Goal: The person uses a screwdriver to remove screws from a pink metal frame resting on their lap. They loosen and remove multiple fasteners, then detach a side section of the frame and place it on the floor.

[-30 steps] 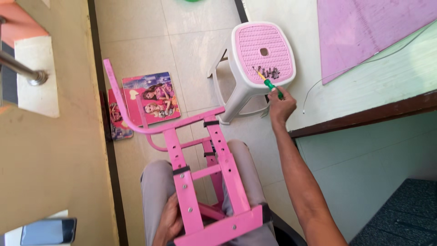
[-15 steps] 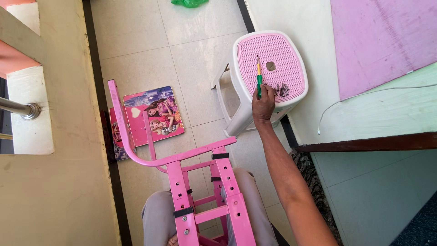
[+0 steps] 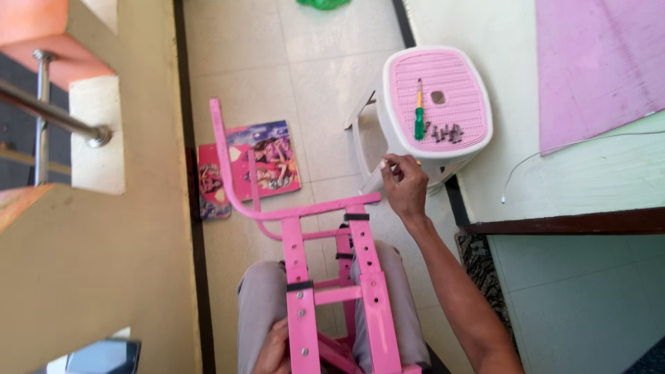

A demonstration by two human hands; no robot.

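Seated, pink metal frame (image 3: 325, 277) laid across lap, curved bar end out over floor tiles. Left hand (image 3: 276, 350) at bottom edge of view, wrapped on frame's left rail near lap, holding it steady; part cut off by frame edge.

Right hand (image 3: 405, 185) raised between frame's top crossbar and stool (image 3: 429, 149), fingertips (image 3: 389, 165) pinched narrow on something small and pale, prob. a screw or bolt, too small to tell for sure.

Screwdriver (image 3: 418, 114), green handle, lying on stool seat left of centre hole, tip toward far edge. Small pile of metal fasteners (image 3: 443, 131) just beside it, near seat's front edge.

Picture panels (image 3: 260, 166) flat on floor by the wall strip, under curved bar.

Judged best: keep pinch tight & piece upright, line up w/ a hole in crossbar before letting go; keep frame braced w/ left so holes don't shift. Risk: dropping small part onto tiles.
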